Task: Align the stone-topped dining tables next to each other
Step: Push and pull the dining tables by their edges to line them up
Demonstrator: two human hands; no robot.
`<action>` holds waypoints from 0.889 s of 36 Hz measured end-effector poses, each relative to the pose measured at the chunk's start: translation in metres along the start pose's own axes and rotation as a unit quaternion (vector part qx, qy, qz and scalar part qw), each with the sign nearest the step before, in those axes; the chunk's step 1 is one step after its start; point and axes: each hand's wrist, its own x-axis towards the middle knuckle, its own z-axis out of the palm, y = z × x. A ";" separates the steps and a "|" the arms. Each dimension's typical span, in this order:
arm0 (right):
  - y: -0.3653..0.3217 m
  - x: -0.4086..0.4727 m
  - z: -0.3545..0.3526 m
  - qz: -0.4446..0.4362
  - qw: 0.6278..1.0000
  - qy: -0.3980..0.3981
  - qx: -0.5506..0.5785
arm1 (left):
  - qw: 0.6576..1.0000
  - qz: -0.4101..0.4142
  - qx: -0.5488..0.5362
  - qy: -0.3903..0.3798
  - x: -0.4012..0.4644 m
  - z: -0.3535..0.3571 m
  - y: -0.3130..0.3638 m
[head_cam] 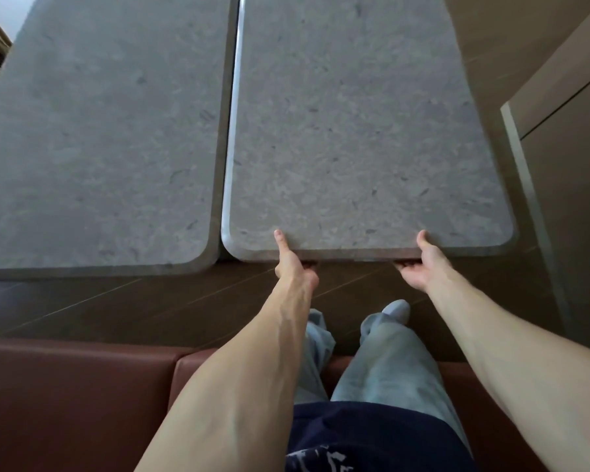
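Two grey stone-topped counters are seen standing side by side on a dark brown tiled floor [123, 301]. The left counter [99, 131] and the right counter [355, 131] are parted by a narrow gap along their long edges. The near edge of the left counter is set closer to the viewer than that of the right. Nothing is seen lying on either top. Rounded corners are shown at the near ends.
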 end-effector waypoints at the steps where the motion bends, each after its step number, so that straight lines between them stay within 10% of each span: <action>1: 0.000 0.000 -0.001 0.000 1.000 -0.001 -0.001 | 1.000 0.002 0.001 0.000 0.000 -0.001 0.000; 32: 0.004 -0.004 -0.015 0.018 0.999 -0.027 0.021 | 1.000 0.015 -0.001 -0.001 0.005 -0.014 -0.009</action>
